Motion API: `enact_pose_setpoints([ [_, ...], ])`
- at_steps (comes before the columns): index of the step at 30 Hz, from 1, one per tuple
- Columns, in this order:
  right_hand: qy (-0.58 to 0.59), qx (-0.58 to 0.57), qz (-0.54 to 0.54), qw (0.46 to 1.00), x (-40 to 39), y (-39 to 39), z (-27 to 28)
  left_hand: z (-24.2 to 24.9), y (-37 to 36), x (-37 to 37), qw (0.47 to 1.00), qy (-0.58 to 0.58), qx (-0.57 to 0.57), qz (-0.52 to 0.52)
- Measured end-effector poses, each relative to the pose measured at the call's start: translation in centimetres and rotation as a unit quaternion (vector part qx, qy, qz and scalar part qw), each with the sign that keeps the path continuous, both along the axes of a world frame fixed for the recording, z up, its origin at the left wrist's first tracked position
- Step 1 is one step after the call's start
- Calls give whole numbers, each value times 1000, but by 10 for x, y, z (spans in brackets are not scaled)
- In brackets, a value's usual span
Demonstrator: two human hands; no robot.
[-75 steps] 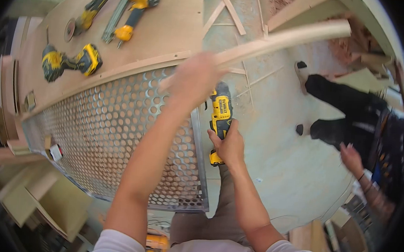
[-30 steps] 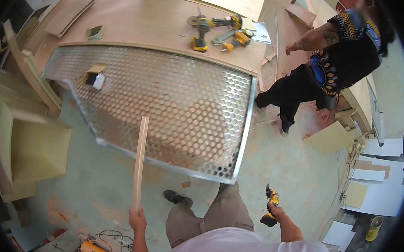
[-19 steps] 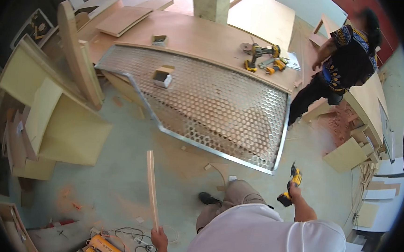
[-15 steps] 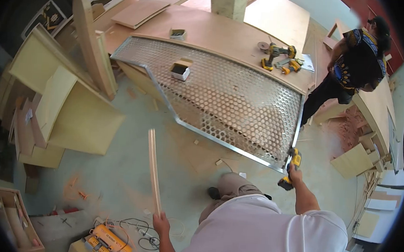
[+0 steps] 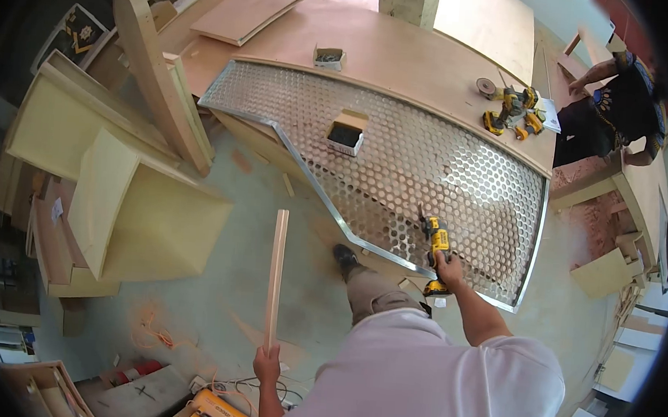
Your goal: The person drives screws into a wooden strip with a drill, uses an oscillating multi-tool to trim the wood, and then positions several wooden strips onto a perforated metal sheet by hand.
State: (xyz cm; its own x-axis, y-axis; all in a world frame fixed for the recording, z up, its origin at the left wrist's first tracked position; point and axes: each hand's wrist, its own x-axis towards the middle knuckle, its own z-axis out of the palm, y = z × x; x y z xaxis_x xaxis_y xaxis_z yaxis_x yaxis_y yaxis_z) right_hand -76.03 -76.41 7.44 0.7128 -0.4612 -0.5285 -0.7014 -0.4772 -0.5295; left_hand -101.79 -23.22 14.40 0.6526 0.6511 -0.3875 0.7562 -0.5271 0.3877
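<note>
My left hand point(image 5: 267, 363) is closed around the lower end of a long, narrow wooden strip point(image 5: 276, 274), which points up and away from me over the floor. In my right hand point(image 5: 447, 269) is a yellow-and-black cordless power tool point(image 5: 439, 237), its thin dark tip directed forward over the perforated metal panel point(image 5: 407, 163). The fingers wrap its grip, and the battery shows below them. The panel has a bright metal edge along my side. On it stands an opened small box point(image 5: 346, 136) with dark contents too small to name.
More yellow cordless tools point(image 5: 515, 109) lie on the wooden worktop point(image 5: 407, 55) beyond the panel, near another small box point(image 5: 329, 58). A co-worker point(image 5: 620, 104) stands at right. Plywood pieces point(image 5: 171, 213) stand at left. Cables and a yellow case point(image 5: 215, 413) are on the floor near me.
My right hand has brought the power tool leftward and forward, from beside the panel's right corner to over its near edge. The wooden strip stays in my left hand. The view has shifted.
</note>
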Motion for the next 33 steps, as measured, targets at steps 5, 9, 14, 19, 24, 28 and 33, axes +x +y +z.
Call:
enact_pose_setpoints([
  [5,27,9,13,1000,63,77,8,14,67,54,999,51,3,-6],
  [9,29,-7,36,999,117,131,19,20,125,118,999,30,1,-25],
  [14,27,-72,31,997,157,200,6,-12,233,204,996,16,-6,-91],
  [19,46,-61,-70,995,157,313,27,-24,351,301,985,-44,-30,-167],
  [24,62,14,-167,984,144,413,37,-20,427,390,967,-95,-35,-236],
  [28,80,51,-154,984,160,449,47,-20,454,458,965,-54,-65,-249],
  [33,35,103,-201,973,242,460,24,-32,444,533,965,-62,-112,-227],
])
